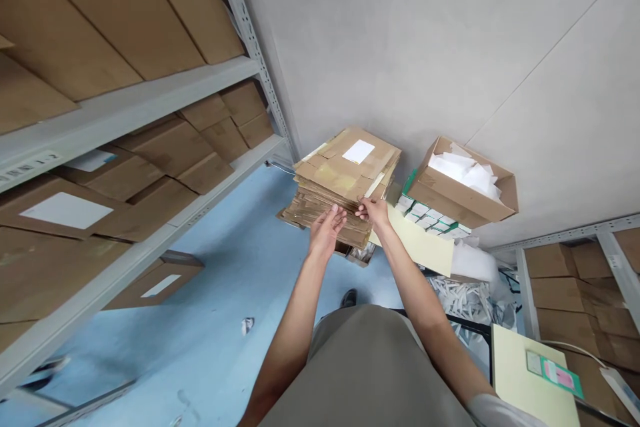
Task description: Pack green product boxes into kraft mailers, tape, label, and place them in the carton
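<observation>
A stack of flattened cardboard boxes lies in front of me, the top one bearing a white label. My right hand is at the stack's near right edge, thumb and fingers pinched at the lower end of a pale strip that looks like tape. Close to the near edge, my left hand has its fingers loosely curled and apart, with nothing visible in them. Whether its fingertips touch the cardboard, I cannot tell.
Shelves of cardboard boxes stand on the left. To the right, an open carton with white packing sits above several green-and-white small boxes. Shredded paper and a pale board are nearer me. A carton rests on the blue floor.
</observation>
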`<state>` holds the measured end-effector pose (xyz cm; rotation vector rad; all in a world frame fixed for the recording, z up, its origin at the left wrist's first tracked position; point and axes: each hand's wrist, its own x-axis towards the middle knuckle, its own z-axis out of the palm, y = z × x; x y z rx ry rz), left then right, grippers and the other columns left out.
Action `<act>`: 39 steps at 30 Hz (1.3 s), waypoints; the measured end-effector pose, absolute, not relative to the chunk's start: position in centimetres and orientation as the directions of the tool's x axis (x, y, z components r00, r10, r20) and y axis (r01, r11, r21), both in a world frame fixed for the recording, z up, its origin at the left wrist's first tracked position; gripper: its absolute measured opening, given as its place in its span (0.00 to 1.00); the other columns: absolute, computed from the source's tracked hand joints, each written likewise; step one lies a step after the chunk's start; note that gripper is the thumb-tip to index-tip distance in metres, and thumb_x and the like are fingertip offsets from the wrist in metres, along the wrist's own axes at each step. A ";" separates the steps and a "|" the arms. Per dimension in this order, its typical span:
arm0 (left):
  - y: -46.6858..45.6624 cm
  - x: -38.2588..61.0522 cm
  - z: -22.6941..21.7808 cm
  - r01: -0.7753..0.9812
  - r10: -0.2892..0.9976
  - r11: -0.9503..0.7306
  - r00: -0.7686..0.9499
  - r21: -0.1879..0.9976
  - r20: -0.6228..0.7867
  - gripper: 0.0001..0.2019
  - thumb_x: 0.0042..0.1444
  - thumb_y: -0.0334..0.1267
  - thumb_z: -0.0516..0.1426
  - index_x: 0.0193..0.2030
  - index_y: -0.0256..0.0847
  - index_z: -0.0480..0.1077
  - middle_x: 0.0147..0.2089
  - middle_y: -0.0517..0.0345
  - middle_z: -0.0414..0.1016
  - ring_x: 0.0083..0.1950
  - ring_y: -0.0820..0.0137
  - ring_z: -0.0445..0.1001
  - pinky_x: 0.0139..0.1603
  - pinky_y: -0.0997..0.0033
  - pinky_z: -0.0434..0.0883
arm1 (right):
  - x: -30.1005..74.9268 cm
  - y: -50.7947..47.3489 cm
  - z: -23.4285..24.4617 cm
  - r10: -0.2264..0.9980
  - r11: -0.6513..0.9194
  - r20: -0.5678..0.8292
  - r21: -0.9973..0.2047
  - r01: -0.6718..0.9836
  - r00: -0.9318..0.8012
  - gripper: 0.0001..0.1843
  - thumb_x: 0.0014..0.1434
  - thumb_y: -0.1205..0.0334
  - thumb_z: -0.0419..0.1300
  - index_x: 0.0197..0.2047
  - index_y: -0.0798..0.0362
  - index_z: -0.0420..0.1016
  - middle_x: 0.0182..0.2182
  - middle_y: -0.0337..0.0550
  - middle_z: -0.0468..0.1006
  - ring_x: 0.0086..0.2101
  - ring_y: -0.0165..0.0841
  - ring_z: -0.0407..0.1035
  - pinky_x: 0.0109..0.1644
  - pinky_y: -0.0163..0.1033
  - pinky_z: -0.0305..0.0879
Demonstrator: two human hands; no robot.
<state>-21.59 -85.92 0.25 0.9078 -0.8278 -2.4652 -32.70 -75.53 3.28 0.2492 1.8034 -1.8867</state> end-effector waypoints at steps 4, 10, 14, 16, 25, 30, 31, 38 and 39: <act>-85.6 -21.4 -0.1 0.137 -0.504 -0.772 -0.728 0.621 -0.465 0.14 0.58 0.42 0.78 0.39 0.41 0.81 0.43 0.55 0.87 0.45 0.69 0.87 0.55 0.68 0.79 | -31.8 -74.3 3.4 -0.248 0.015 -0.425 -0.900 0.436 -0.870 0.21 0.62 0.55 0.78 0.26 0.51 0.74 0.18 0.36 0.79 0.19 0.30 0.77 0.20 0.28 0.65; -85.2 -21.3 -0.4 0.119 -0.500 -0.784 -0.703 0.609 -0.506 0.11 0.62 0.38 0.76 0.39 0.40 0.80 0.42 0.54 0.87 0.43 0.71 0.86 0.49 0.72 0.79 | -30.8 -73.5 4.5 -0.217 -0.006 -0.426 -0.899 0.438 -0.878 0.20 0.62 0.55 0.77 0.26 0.51 0.74 0.19 0.38 0.80 0.19 0.31 0.78 0.21 0.29 0.66; -85.6 -21.0 -0.9 0.082 -0.479 -0.798 -0.687 0.597 -0.546 0.09 0.64 0.37 0.75 0.41 0.40 0.80 0.42 0.56 0.87 0.42 0.72 0.86 0.48 0.73 0.79 | -29.3 -72.8 5.3 -0.266 0.009 -0.403 -0.910 0.416 -0.876 0.20 0.60 0.51 0.78 0.29 0.51 0.75 0.19 0.37 0.80 0.20 0.33 0.79 0.21 0.30 0.68; -85.8 -20.8 -1.3 0.060 -0.471 -0.802 -0.674 0.594 -0.568 0.11 0.65 0.41 0.75 0.41 0.40 0.79 0.40 0.56 0.86 0.41 0.71 0.86 0.47 0.73 0.79 | -28.5 -72.3 5.5 -0.278 0.023 -0.397 -0.913 0.408 -0.875 0.20 0.59 0.50 0.78 0.28 0.50 0.74 0.20 0.37 0.81 0.19 0.32 0.79 0.21 0.30 0.69; -85.3 -20.2 -2.5 0.057 -0.464 -0.819 -0.652 0.571 -0.600 0.10 0.61 0.35 0.76 0.39 0.39 0.79 0.39 0.57 0.86 0.39 0.73 0.85 0.46 0.74 0.78 | -26.4 -71.0 6.0 -0.287 0.045 -0.399 -0.914 0.403 -0.871 0.19 0.58 0.48 0.76 0.30 0.49 0.74 0.18 0.34 0.79 0.19 0.32 0.77 0.21 0.31 0.67; -85.1 -19.7 -2.4 0.059 -0.453 -0.826 -0.660 0.560 -0.599 0.13 0.55 0.23 0.75 0.43 0.39 0.82 0.38 0.59 0.87 0.38 0.74 0.85 0.45 0.75 0.79 | -25.7 -70.7 6.4 -0.277 0.032 -0.404 -0.911 0.411 -0.872 0.22 0.53 0.45 0.78 0.30 0.49 0.74 0.19 0.36 0.81 0.19 0.33 0.76 0.21 0.32 0.66; -85.1 -19.5 -2.3 0.062 -0.458 -0.824 -0.659 0.564 -0.596 0.15 0.53 0.22 0.75 0.44 0.39 0.82 0.37 0.59 0.86 0.38 0.73 0.85 0.45 0.75 0.79 | -25.6 -70.6 6.4 -0.270 0.035 -0.408 -0.909 0.415 -0.872 0.21 0.53 0.46 0.78 0.30 0.49 0.74 0.18 0.35 0.80 0.18 0.33 0.76 0.21 0.32 0.66; -85.1 -18.3 -1.8 0.086 -0.519 -0.780 -0.643 0.620 -0.564 0.19 0.53 0.40 0.81 0.41 0.40 0.77 0.29 0.65 0.78 0.28 0.77 0.76 0.33 0.79 0.73 | -24.3 -70.0 6.6 -0.265 0.068 -0.416 -0.908 0.413 -0.870 0.19 0.53 0.46 0.76 0.31 0.49 0.74 0.19 0.36 0.80 0.19 0.33 0.77 0.22 0.32 0.66; -85.1 -18.1 -1.8 0.097 -0.526 -0.772 -0.653 0.629 -0.545 0.21 0.54 0.46 0.80 0.40 0.40 0.77 0.25 0.70 0.71 0.24 0.79 0.70 0.29 0.80 0.68 | -24.1 -69.9 6.7 -0.271 0.071 -0.411 -0.910 0.408 -0.870 0.19 0.53 0.46 0.75 0.31 0.49 0.74 0.19 0.37 0.81 0.19 0.33 0.77 0.22 0.32 0.66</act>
